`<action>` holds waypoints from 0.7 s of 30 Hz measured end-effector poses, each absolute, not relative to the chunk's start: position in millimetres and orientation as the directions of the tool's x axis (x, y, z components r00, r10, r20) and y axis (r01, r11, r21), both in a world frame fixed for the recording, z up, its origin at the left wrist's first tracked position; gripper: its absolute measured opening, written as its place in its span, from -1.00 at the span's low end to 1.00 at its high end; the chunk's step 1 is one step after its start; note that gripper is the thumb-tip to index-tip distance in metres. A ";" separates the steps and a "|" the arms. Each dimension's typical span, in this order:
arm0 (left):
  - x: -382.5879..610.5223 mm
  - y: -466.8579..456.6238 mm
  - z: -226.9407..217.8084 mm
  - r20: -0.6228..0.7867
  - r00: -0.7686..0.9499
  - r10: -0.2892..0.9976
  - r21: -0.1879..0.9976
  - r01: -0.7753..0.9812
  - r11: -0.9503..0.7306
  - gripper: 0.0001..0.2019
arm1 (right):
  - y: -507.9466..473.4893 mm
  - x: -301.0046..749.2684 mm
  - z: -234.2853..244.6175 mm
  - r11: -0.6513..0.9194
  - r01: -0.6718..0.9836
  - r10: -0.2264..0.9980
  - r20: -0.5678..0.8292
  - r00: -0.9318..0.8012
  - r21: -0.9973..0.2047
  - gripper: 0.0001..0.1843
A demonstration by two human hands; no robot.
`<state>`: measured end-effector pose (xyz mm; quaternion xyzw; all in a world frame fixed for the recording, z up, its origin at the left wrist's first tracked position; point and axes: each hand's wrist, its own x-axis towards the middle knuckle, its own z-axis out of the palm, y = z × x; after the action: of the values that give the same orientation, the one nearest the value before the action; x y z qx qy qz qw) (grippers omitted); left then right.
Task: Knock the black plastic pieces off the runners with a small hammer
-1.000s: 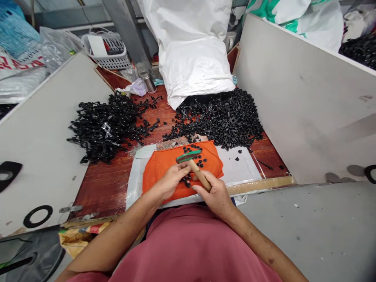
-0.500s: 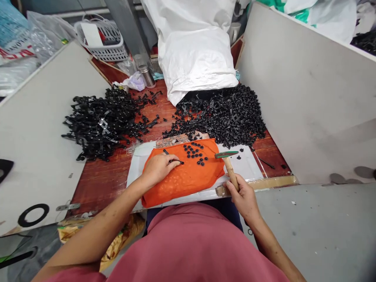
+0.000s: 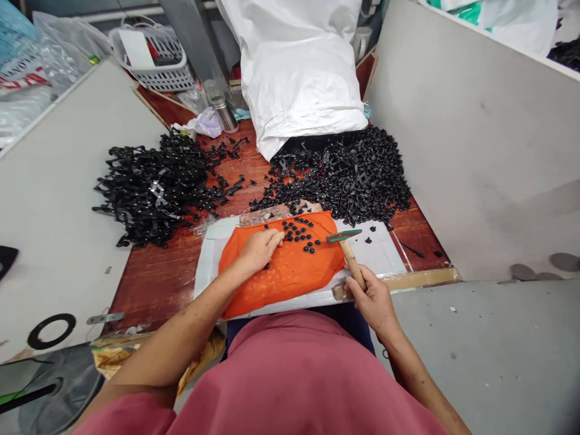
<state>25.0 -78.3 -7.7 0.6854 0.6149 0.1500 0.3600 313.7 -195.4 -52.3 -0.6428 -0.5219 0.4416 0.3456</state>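
Observation:
My right hand (image 3: 375, 296) is wrapped round the wooden handle of a hammer (image 3: 354, 264); its narrow green-edged head is raised near the right edge of an orange cloth (image 3: 290, 281). My left hand (image 3: 260, 249) is closed over the cloth, its thumb and fingertips pinched together beside several round black caps (image 3: 296, 229). Ends of a black plastic strip (image 3: 267, 266) stick out from under that hand; most of it is hidden. The caps lie in loose rows on the cloth, close to my left fingertips.
Black linked strips (image 3: 154, 187) are heaped on the left. Small black studs (image 3: 362, 175) form a large pile at the back right, below a white sack (image 3: 308, 84). Grey partitions (image 3: 471, 151) flank the bench. A steel flask (image 3: 225, 115) and a plastic basket (image 3: 167, 77) stand behind.
My left hand has moved right and slightly away from me, up to the black caps, and turned. The hammer in my right hand has shifted slightly left.

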 end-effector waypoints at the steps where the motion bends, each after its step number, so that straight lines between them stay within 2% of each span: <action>1: 25.4 -78.2 -7.1 -0.239 0.197 0.951 0.674 0.738 0.017 -0.63 | -195.4 313.5 -52.2 -0.221 0.366 0.975 -0.211 0.069 -0.904 -0.53; 12: 29.9 -78.1 -9.5 -0.210 0.153 0.966 0.561 0.828 -0.009 -0.63 | -196.0 315.5 -52.3 -0.188 0.400 0.982 -0.184 0.048 -0.897 -0.54; 15: 29.6 -77.4 -8.9 -0.209 0.166 0.964 0.553 0.833 -0.023 -0.64 | -193.6 316.2 -43.0 -0.111 0.471 0.991 -0.131 -0.009 -0.875 -0.57; 21: 28.0 -69.5 -2.6 -0.223 0.255 0.941 0.533 0.840 -0.101 -0.65 | -178.2 307.1 -16.6 0.060 0.665 0.996 -0.004 -0.093 -0.744 -0.51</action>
<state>28.0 -69.5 -2.6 0.7370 0.6040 0.0869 0.2905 307.1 -178.2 -16.6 -0.6154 -0.6746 0.3024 0.2732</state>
